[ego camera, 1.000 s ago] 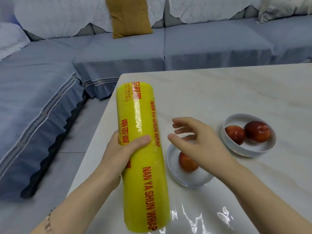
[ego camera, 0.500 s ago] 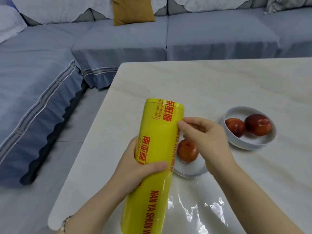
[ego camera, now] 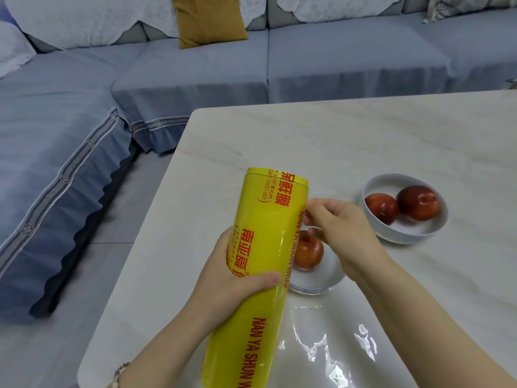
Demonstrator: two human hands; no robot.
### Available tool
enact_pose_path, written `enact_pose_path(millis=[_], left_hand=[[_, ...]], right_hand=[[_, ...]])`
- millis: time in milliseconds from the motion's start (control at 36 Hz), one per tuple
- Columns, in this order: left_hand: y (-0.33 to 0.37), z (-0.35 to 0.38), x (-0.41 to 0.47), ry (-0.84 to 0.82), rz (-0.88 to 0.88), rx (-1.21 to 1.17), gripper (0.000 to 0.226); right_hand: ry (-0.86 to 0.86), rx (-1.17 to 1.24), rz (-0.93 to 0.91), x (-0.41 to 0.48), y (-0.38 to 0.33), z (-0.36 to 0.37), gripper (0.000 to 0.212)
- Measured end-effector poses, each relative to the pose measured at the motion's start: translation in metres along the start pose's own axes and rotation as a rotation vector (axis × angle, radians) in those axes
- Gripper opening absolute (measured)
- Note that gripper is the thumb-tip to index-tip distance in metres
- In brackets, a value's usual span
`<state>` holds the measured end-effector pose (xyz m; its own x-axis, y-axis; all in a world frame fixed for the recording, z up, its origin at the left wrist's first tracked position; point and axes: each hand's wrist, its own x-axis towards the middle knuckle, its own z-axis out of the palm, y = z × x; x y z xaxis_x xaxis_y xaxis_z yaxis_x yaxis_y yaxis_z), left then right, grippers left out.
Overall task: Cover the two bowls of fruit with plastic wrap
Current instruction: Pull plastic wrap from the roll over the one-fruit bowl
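A big yellow roll of plastic wrap [ego camera: 260, 264] with red lettering is held tilted over the table's near left part. My left hand [ego camera: 232, 278] grips its middle from the left. My right hand [ego camera: 338, 233] has its fingertips pinched at the roll's right side near the top; whether it holds the film's edge I cannot tell. Behind the roll sits a shallow white bowl [ego camera: 324, 278] with one red fruit [ego camera: 307, 253]. Farther right stands a deeper white bowl [ego camera: 405, 233] holding two red fruits [ego camera: 416, 203].
The pale marble table [ego camera: 349, 141] ends in a rounded corner at its far left. A crumpled sheet of clear film [ego camera: 335, 345] lies on the table near me. A blue-grey sofa [ego camera: 195, 74] with a mustard cushion [ego camera: 207, 21] wraps around the back and left.
The roll has been lowered and tipped toward the near bowl. My right hand went from hovering open over that bowl to pinching at the roll's right side.
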<state>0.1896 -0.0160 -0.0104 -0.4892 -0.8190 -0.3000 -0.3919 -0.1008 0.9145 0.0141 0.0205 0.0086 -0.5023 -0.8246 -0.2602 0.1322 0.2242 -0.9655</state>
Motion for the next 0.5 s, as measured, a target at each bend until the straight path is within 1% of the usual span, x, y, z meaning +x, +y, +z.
enact_pose_path(millis=[111,167,250,306,389,417,500], left_hand=[[0.001,0.004,0.000,0.021,0.000,0.011,0.086],[0.001,0.005,0.001,0.035,-0.002,0.014,0.091],[0.000,0.005,0.001,0.049,0.001,0.023,0.098],[0.001,0.007,0.000,0.051,0.007,0.038,0.092],[0.004,0.011,-0.003,0.050,0.009,0.054,0.072],[0.005,0.012,-0.003,0.052,0.008,0.054,0.069],[0.007,0.014,-0.004,0.056,0.013,0.049,0.067]], right_hand=[[0.069,0.028,-0.055,-0.002,0.003,-0.001,0.026],[0.094,0.086,-0.087,-0.004,0.002,-0.001,0.025],[0.064,0.181,-0.095,-0.006,0.001,-0.001,0.018],[0.044,0.192,-0.094,-0.006,-0.001,-0.001,0.020],[0.005,0.168,-0.082,-0.006,-0.001,-0.003,0.018],[-0.028,0.160,-0.070,-0.006,-0.001,-0.005,0.017],[-0.128,0.061,-0.037,-0.008,-0.003,-0.011,0.024]])
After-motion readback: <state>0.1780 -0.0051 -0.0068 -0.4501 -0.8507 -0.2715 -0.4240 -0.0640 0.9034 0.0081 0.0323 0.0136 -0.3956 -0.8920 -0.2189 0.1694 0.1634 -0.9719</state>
